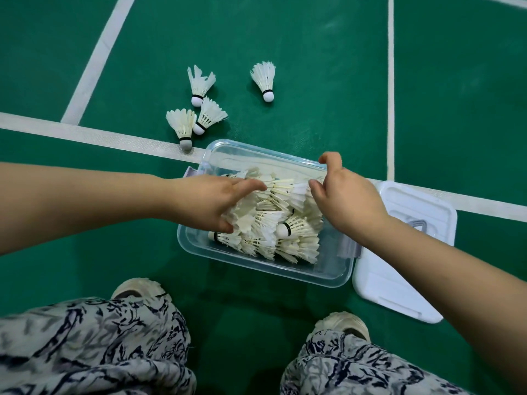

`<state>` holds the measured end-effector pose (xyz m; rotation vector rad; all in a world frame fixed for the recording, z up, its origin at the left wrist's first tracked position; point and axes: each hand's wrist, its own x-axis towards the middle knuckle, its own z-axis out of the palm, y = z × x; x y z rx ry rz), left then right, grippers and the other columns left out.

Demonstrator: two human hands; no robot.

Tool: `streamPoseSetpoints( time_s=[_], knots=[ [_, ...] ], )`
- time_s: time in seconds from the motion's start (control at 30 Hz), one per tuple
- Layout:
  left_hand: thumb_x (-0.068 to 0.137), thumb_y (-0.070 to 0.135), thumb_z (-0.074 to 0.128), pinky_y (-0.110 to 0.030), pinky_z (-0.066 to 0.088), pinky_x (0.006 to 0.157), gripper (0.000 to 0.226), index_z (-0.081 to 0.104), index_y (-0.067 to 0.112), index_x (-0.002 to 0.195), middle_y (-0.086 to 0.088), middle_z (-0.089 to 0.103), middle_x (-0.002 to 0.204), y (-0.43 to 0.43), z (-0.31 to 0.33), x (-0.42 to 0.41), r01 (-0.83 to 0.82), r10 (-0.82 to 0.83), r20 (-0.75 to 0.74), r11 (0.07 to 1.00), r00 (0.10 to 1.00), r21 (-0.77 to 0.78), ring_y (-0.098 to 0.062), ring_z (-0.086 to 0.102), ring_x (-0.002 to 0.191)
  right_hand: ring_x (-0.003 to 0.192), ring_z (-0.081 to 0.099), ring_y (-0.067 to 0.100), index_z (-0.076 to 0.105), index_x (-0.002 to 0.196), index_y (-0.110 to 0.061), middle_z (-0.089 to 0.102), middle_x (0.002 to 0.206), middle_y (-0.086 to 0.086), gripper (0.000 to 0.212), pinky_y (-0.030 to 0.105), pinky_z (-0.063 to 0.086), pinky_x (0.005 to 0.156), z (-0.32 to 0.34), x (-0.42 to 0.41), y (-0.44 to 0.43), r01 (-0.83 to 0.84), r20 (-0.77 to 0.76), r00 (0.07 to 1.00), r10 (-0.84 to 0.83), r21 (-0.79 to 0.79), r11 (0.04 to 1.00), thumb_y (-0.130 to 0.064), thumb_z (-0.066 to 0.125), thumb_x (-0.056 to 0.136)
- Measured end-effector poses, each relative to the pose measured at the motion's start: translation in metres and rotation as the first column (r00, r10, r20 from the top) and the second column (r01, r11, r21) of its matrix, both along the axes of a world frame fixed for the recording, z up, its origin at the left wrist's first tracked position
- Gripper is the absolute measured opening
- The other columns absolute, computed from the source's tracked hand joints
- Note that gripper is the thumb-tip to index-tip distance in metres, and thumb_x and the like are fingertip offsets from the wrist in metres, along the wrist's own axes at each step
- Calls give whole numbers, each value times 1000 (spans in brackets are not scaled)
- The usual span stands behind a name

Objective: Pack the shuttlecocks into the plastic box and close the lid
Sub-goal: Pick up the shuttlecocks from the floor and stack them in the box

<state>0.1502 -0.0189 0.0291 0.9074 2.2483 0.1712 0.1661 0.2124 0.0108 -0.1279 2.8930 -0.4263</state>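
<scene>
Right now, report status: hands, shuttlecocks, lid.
Left hand and right hand both open over the pile in the plastic box. Four shuttlecocks loose on court. Lid off, beside box.

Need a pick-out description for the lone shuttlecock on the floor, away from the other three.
Start at the clear plastic box on the green court floor; beyond its far edge lie four loose shuttlecocks. Three cluster on the left. The lone shuttlecock lies by itself to their right, touching nothing, its white cork pointing toward the box.
</scene>
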Motion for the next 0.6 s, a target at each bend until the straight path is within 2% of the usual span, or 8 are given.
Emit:
streamPoseSetpoints(
  time_s=[0.1, 0.23, 0.3, 0.37, 0.47, 0.6],
  knots=[
    [82, 16, 58, -25, 33, 96, 79, 8, 25, 143, -4, 38, 142, -1, 5, 4, 99, -94, 60, 992, 994, -83, -19, 43, 119, 78, 60, 32, 34, 120, -17, 67, 92, 6, 32, 35, 41, 59, 10, -2, 1, -29, -67, 997, 32, 55, 998, -34, 37, 94],
    [80, 3, 50, -25, 34, 92, 74, 11, 17, 141, -11, 37, 138, -2, 6, 9, 135, -111, 156, 979, 981, -154, -23, 41, 119, 78, 57, 30, 37, 120, -19, 65, 93, 4, 30, 38, 47, 65, 17, 1, -8, -111, -9, 994, 110, -26, 994, -29, 41, 92],
    [80, 2, 48, -31, 39, 82, 64, 19, 12, 136, -15, 46, 122, -1, 3, 11, 149, -117, 175, 972, 978, -182, -26, 47, 99, 75, 57, 28, 38, 119, -20, 65, 87, 3, 29, 39, 48, 66, 18, 4, -12, -141, 24, 989, 143, -60, 988, -26, 42, 91],
    [82, 3, 49, -34, 39, 72, 52, 26, 8, 128, -13, 48, 98, -1, -1, 14, 161, -125, 174, 965, 977, -209, -25, 44, 82, 72, 56, 26, 39, 119, -21, 64, 83, 1, 29, 39, 49, 67, 18, 4, -14, -158, 33, 986, 161, -77, 984, -25, 42, 91],
    [86, 9, 52, -32, 35, 67, 40, 32, 4, 121, -11, 46, 85, -5, -8, 13, 162, -132, 128, 952, 983, -261, -24, 41, 76, 71, 54, 23, 40, 119, -20, 63, 83, -3, 29, 39, 50, 67, 16, 1, -18, -185, 24, 982, 187, -88, 979, -24, 43, 91],
    [89, 5, 40, -32, 35, 62, 27, 36, 4, 116, 0, 33, 63, -5, -16, 13, 174, -167, 49, 940, 985, -293, -25, 41, 70, 69, 53, 22, 40, 120, -21, 64, 84, -2, 30, 37, 48, 63, 12, -2, -23, -204, 50, 977, 209, -98, 974, -22, 43, 90]
  ],
)
